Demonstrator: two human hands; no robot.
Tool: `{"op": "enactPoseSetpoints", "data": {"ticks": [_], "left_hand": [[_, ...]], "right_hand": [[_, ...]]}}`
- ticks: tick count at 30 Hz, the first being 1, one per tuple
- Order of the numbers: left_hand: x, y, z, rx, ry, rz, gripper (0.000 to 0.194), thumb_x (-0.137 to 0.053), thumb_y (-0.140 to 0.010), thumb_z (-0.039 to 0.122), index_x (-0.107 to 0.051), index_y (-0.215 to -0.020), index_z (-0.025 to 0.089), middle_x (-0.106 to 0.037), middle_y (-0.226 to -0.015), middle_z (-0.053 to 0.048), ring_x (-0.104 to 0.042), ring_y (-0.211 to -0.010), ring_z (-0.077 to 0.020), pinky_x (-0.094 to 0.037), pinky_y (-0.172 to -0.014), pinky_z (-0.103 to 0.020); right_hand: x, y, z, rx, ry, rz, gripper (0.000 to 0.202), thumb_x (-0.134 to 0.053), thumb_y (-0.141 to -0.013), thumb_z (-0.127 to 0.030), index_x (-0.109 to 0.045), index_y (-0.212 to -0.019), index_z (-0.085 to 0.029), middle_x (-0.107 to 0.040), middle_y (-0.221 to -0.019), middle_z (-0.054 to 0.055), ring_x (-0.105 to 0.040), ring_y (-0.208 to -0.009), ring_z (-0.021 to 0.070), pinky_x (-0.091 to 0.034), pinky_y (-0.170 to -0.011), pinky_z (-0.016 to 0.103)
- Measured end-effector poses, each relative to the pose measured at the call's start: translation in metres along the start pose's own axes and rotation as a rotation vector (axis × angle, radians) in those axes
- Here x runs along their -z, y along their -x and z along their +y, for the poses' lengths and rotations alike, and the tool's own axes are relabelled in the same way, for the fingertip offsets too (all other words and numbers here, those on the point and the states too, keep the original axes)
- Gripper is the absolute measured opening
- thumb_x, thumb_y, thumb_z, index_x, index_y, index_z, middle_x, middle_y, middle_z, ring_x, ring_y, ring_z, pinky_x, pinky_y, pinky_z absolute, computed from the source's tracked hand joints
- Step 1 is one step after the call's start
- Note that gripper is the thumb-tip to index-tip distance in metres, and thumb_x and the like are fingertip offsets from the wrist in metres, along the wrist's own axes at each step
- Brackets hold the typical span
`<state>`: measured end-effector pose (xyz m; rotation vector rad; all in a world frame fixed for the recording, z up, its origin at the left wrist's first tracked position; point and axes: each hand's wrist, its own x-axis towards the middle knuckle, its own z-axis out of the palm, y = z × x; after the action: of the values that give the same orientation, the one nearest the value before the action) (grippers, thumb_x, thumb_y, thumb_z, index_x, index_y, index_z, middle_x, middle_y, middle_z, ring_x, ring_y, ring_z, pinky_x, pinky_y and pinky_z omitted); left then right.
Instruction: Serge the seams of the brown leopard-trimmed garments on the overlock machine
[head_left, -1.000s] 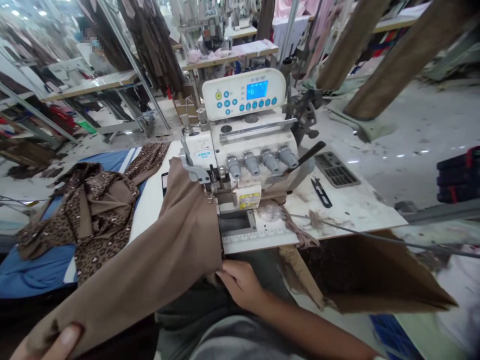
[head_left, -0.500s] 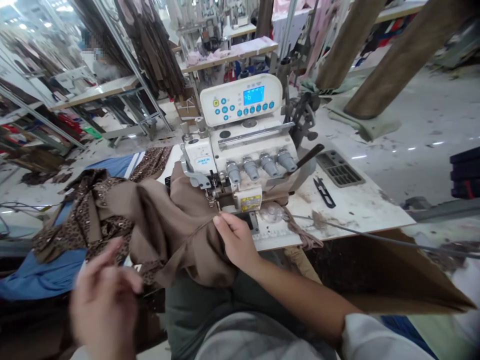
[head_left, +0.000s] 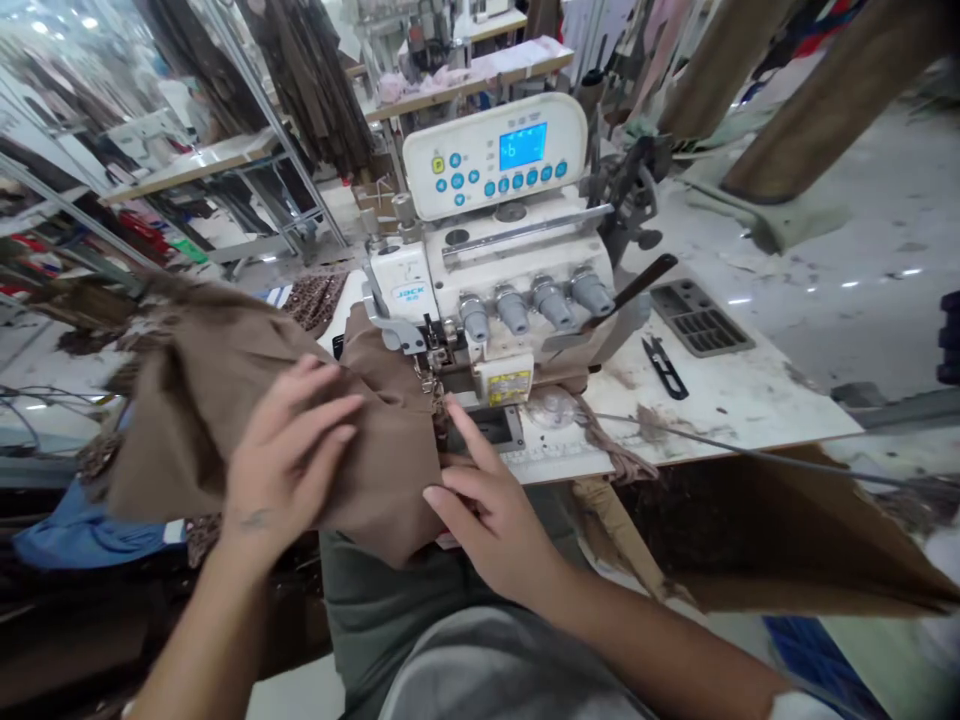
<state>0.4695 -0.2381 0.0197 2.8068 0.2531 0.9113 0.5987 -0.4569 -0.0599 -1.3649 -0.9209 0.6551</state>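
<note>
A brown fabric piece (head_left: 382,450) lies spread across my lap and the machine bed, its right edge running up to the presser foot (head_left: 426,378) of a white overlock sewing machine (head_left: 405,280). My left hand (head_left: 289,455) rests flat on the cloth, fingers spread. At the right edge, my right hand (head_left: 495,515) has its thumb and middle finger closed on the cloth. Its index finger stretches toward a narrow strip of leopard-print fabric (head_left: 441,415) beside the foot. Whether the needle is in the cloth cannot be made out.
Black thread snips (head_left: 664,368) and a grey compartment tray (head_left: 701,318) are on the table's right side. A twisted fabric cord (head_left: 615,450) hangs at the front edge, above an open cardboard box (head_left: 750,530). Blue cloth (head_left: 90,530) lies at left.
My left hand has come from the lower left onto the brown fabric, which is now spread flatter. My right hand has shifted from a pinch near the foot, its index finger now stretched out.
</note>
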Motion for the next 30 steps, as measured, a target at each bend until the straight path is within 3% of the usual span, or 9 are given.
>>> {"op": "enactPoseSetpoints", "data": {"ticks": [2, 4, 7, 10, 15, 20, 25, 27, 30], "left_hand": [[-0.033, -0.007, 0.013, -0.046, 0.028, -0.069, 0.031, -0.068, -0.096, 0.018, -0.072, -0.125, 0.027, -0.069, -0.139, -0.006, -0.052, -0.145, -0.0291, -0.033, -0.127, -0.057], [-0.056, -0.008, 0.019, -0.063, 0.031, -0.059, 0.023, -0.071, -0.095, 0.019, -0.075, -0.116, 0.027, -0.075, -0.128, -0.005, -0.056, -0.141, -0.0286, -0.029, -0.127, -0.058], [-0.07, -0.01, 0.02, -0.099, 0.051, 0.018, 0.012, -0.075, -0.092, 0.018, -0.076, -0.1, 0.026, -0.079, -0.103, -0.003, -0.07, -0.113, -0.0247, -0.042, -0.114, -0.05], [-0.073, -0.013, 0.02, -0.117, 0.006, 0.039, 0.011, -0.075, -0.092, 0.019, -0.076, -0.101, 0.025, -0.076, -0.092, -0.003, -0.068, -0.087, -0.0203, -0.047, -0.091, -0.042], [-0.077, -0.008, 0.02, -0.185, 0.01, 0.025, 0.02, -0.078, -0.09, 0.019, -0.077, -0.108, 0.027, -0.075, -0.094, -0.003, -0.067, -0.087, -0.0201, -0.048, -0.086, -0.039], [-0.072, -0.005, 0.013, -0.312, -0.13, -0.003, 0.056, -0.081, -0.084, 0.019, -0.068, -0.138, 0.032, -0.077, -0.11, -0.006, -0.069, -0.103, -0.0255, -0.054, -0.096, -0.042], [-0.061, 0.032, 0.013, -0.125, -0.066, -0.108, 0.053, -0.078, -0.088, 0.028, -0.065, -0.139, 0.028, -0.059, -0.15, -0.014, -0.054, -0.139, -0.0363, -0.038, -0.121, -0.058], [-0.067, 0.074, 0.02, 0.113, 0.011, 0.091, 0.034, -0.073, -0.091, 0.03, -0.069, -0.124, 0.028, -0.058, -0.148, -0.013, -0.052, -0.141, -0.0354, -0.037, -0.121, -0.057], [-0.09, 0.146, 0.032, 0.75, 0.193, 0.722, 0.021, -0.06, -0.099, 0.04, -0.062, -0.117, 0.03, -0.064, -0.129, -0.005, -0.06, -0.127, -0.0241, -0.045, -0.114, -0.047]], "right_hand": [[-0.007, 0.007, 0.014, -0.018, -0.037, 0.052, 0.024, -0.057, -0.104, -0.032, -0.066, -0.085, -0.02, -0.049, -0.147, 0.014, -0.063, -0.112, 0.0237, -0.048, -0.093, 0.033], [-0.011, 0.007, 0.029, -0.037, -0.069, 0.056, 0.018, -0.059, -0.102, -0.029, -0.066, -0.088, -0.021, -0.059, -0.122, 0.011, -0.062, -0.096, 0.0194, -0.048, -0.079, 0.028], [-0.007, -0.004, 0.042, 0.009, -0.046, -0.021, 0.024, -0.062, -0.1, -0.031, -0.058, -0.078, -0.021, -0.052, -0.083, 0.0, -0.053, -0.075, 0.015, -0.041, -0.066, 0.025], [0.002, -0.016, 0.047, 0.063, -0.02, -0.084, 0.041, -0.06, -0.101, -0.035, -0.045, -0.066, -0.02, -0.042, -0.068, -0.004, -0.043, -0.064, 0.0124, -0.033, -0.06, 0.026], [0.007, -0.02, 0.053, 0.127, 0.027, -0.081, 0.05, -0.057, -0.104, -0.038, -0.039, -0.061, -0.021, -0.036, -0.062, -0.005, -0.039, -0.059, 0.0118, -0.029, -0.058, 0.027], [0.003, -0.016, 0.057, 0.164, 0.115, -0.071, 0.05, -0.055, -0.105, -0.04, -0.047, -0.06, -0.021, -0.043, -0.061, -0.003, -0.043, -0.06, 0.013, -0.031, -0.058, 0.028], [-0.006, -0.008, 0.052, 0.201, 0.167, -0.035, 0.051, -0.057, -0.105, -0.039, -0.041, -0.061, -0.02, -0.038, -0.062, -0.005, -0.038, -0.057, 0.0109, -0.028, -0.057, 0.027], [-0.008, -0.004, 0.05, 0.195, 0.169, -0.012, 0.051, -0.059, -0.105, -0.037, -0.039, -0.061, -0.02, -0.038, -0.061, -0.005, -0.038, -0.055, 0.01, -0.028, -0.055, 0.027], [-0.01, 0.001, 0.05, 0.198, 0.183, 0.021, 0.051, -0.059, -0.105, -0.037, -0.039, -0.061, -0.02, -0.04, -0.057, -0.005, -0.039, -0.052, 0.0091, -0.027, -0.053, 0.026]]}}
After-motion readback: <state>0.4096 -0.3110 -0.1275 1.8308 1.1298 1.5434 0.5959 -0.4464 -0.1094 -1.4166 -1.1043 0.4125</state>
